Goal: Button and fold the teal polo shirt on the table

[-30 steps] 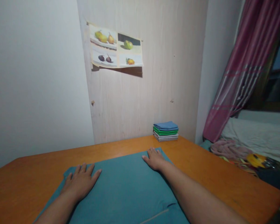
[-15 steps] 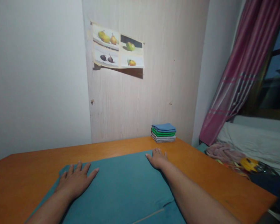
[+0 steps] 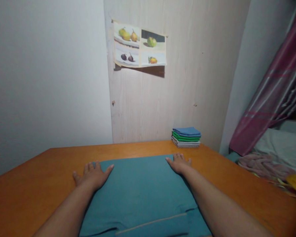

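A teal cloth (image 3: 140, 187) lies spread on the orange-brown table, with a lighter seam line and some creases near its front. My left hand (image 3: 93, 176) rests palm down with fingers spread over the cloth's far left corner, partly on the table. At the far right corner, my right hand (image 3: 179, 163) presses flat in the same way, its thumb pointing inward. Neither hand grips anything. The cloth's near edge is partly cut off by the bottom of the view.
The wooden table (image 3: 34, 184) reaches to the wall. At its back right stands a stack of folded cloths (image 3: 186, 137), blue, green and checked. Fruit pictures (image 3: 139, 44) hang on the wall. On the right are a pink curtain (image 3: 261, 102) and a bed with crumpled fabric (image 3: 263, 164).
My left hand has shifted to the cloth's far left corner, and that left edge now runs straighter and further in. My right hand stays at its corner. The view has turned left.
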A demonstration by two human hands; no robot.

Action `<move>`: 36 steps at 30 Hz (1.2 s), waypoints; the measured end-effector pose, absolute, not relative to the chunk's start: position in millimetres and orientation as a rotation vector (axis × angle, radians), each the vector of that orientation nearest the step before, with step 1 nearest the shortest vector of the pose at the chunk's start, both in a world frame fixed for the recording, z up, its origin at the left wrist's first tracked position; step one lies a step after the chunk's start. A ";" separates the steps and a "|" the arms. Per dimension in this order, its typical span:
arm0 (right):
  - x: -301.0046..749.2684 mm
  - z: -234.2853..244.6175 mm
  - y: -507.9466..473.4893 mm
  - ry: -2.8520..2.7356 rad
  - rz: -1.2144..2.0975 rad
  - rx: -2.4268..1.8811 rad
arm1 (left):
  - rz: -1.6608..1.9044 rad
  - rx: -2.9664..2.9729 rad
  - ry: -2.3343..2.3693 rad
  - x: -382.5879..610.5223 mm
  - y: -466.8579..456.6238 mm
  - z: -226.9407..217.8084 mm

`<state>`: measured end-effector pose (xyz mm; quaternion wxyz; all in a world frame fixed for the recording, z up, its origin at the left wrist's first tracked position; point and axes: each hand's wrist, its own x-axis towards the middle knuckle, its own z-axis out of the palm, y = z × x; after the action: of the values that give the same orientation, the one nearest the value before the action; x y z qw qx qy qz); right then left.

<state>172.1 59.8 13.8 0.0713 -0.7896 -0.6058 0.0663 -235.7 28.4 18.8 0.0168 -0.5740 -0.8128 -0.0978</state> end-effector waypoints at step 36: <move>87.9 29.4 14.8 -2.550 0.347 -1.683 | -0.181 -2.639 -1.889 -158.3 -1.9 28.3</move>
<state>87.9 14.8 29.4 0.0335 -0.5470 -0.8288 0.1129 -158.3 -1.9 28.3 -0.0544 -0.8108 -0.5802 -0.0555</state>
